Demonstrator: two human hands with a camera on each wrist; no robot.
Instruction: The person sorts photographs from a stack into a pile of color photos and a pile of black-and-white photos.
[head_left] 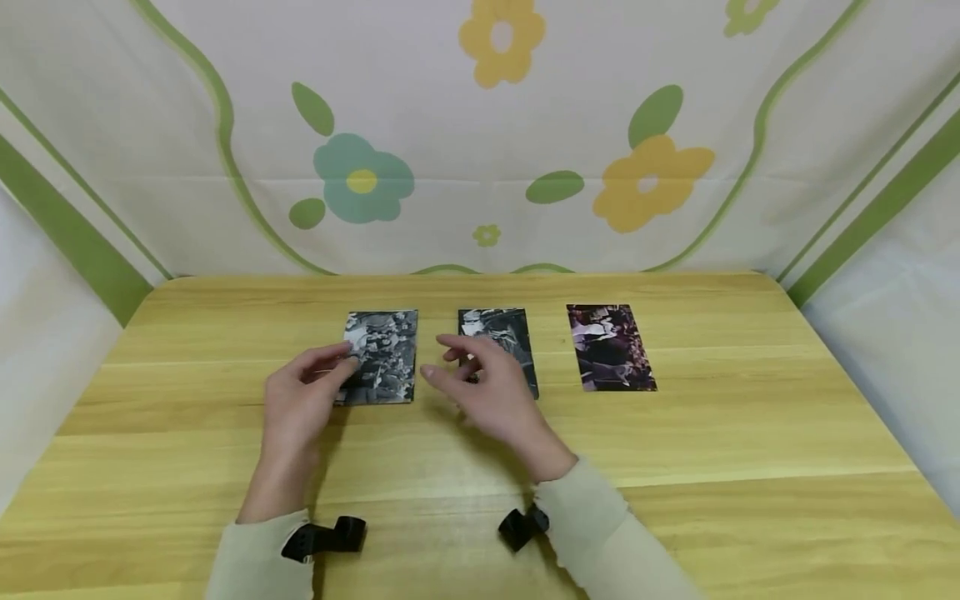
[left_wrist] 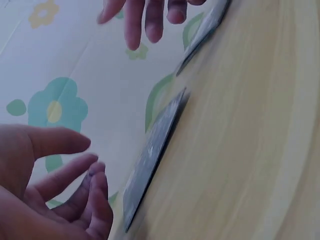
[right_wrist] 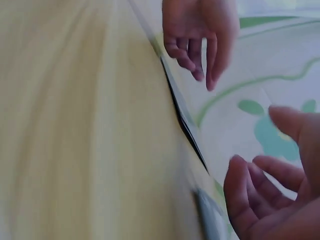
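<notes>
Three photo cards lie in a row on the wooden table. My left hand [head_left: 300,400] hovers by the left edge of the black-and-white left card [head_left: 390,354], thumb and fingers loosely bent with a gap between them. In the left wrist view that hand [left_wrist: 55,185] stands apart from the card [left_wrist: 154,155]. Over the middle card [head_left: 513,325], partly covering it, is my right hand [head_left: 487,387], holding nothing. The right wrist view shows its thumb and fingers [right_wrist: 237,185] spread apart. The purplish right card [head_left: 611,348] lies beyond both hands.
Behind the wooden table [head_left: 712,433] hangs a white cloth [head_left: 450,125] with flowers and green lines. White cloth also borders both sides. Black cameras [head_left: 348,533] are strapped at both wrists, over beige sleeves [head_left: 258,558].
</notes>
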